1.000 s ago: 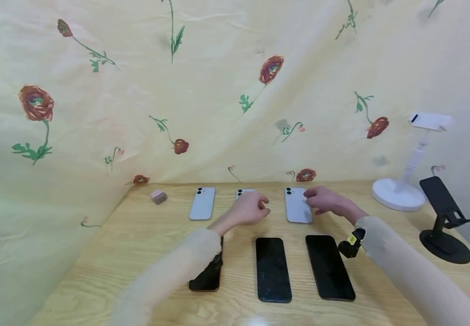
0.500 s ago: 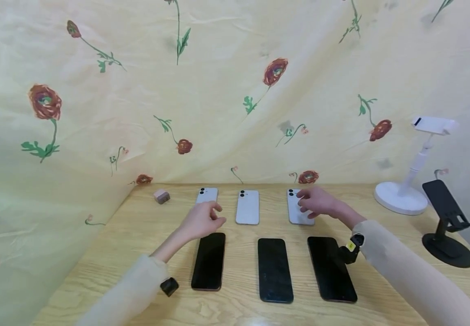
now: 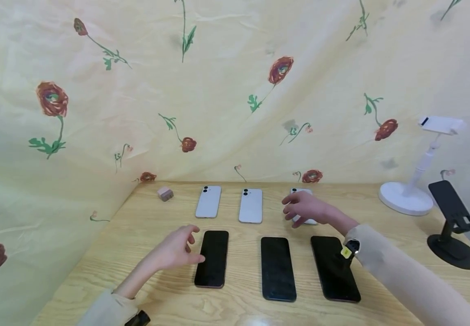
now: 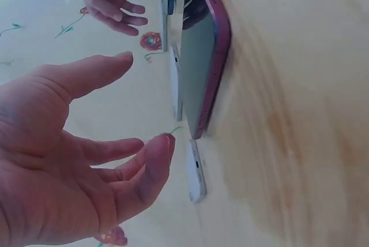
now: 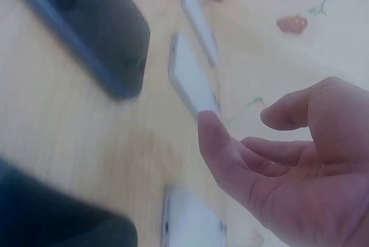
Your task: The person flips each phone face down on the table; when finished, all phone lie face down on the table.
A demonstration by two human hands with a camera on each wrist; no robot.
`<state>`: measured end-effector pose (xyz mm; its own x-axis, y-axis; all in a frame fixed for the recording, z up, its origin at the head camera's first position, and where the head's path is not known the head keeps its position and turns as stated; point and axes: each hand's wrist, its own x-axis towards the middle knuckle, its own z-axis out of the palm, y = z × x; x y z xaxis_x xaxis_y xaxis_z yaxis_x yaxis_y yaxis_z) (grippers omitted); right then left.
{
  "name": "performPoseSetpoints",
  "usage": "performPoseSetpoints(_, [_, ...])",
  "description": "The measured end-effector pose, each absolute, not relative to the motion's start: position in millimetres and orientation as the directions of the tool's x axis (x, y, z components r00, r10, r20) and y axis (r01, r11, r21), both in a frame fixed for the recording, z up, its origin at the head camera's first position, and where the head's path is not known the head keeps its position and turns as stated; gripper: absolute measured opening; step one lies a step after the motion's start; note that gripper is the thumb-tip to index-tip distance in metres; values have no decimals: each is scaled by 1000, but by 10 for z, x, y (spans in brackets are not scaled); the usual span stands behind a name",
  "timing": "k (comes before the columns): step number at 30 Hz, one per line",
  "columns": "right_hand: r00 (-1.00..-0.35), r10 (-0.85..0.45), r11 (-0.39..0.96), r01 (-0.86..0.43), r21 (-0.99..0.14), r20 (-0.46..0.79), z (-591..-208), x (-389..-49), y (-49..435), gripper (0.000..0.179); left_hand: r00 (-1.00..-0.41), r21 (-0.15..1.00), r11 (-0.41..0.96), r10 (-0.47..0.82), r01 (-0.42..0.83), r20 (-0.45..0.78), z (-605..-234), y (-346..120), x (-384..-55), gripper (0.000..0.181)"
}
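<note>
My left hand [image 3: 173, 250] hovers at the left edge of a dark-screened smartphone [image 3: 213, 258]. In the left wrist view its thumb and fingers are spread and empty, beside that phone's reddish frame [image 4: 218, 56]. My right hand [image 3: 307, 209] is over a white smartphone [image 3: 300, 190] lying camera side up, and hides much of it. Nothing is between its loosely bent fingers in the right wrist view. Two more white smartphones, a left one [image 3: 208, 202] and a middle one [image 3: 251, 206], lie in the back row. The front row also has a middle dark phone [image 3: 278, 269] and a right one [image 3: 329, 258].
At the right stand a white phone stand [image 3: 407, 199] on a round base and a black folding stand [image 3: 455, 251]. A small pinkish block [image 3: 165, 194] sits at the back left. Flowered cloth [image 3: 218, 90] hangs behind the wooden table [image 3: 137, 240].
My left hand has moved left and nearer, from the middle white phone past the left white one to the left dark phone. The right hand has shifted slightly left over its white phone.
</note>
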<state>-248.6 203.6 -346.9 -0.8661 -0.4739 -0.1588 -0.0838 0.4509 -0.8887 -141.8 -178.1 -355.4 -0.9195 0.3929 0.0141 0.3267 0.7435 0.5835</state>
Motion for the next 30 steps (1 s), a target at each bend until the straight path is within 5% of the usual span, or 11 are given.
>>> performPoseSetpoints(17, [-801, -538, 345, 75, -935, -263, -3562, -2247, 1305, 43, -896, 569, 729, 443, 380, 30, -3858, -1747, -1154, 106])
performPoseSetpoints(30, [-779, -504, 286, 258, -923, -374, -3687, -2131, 806, 44, -872, 534, 717, 482, 449, 86, -3945, -1675, -1164, 104])
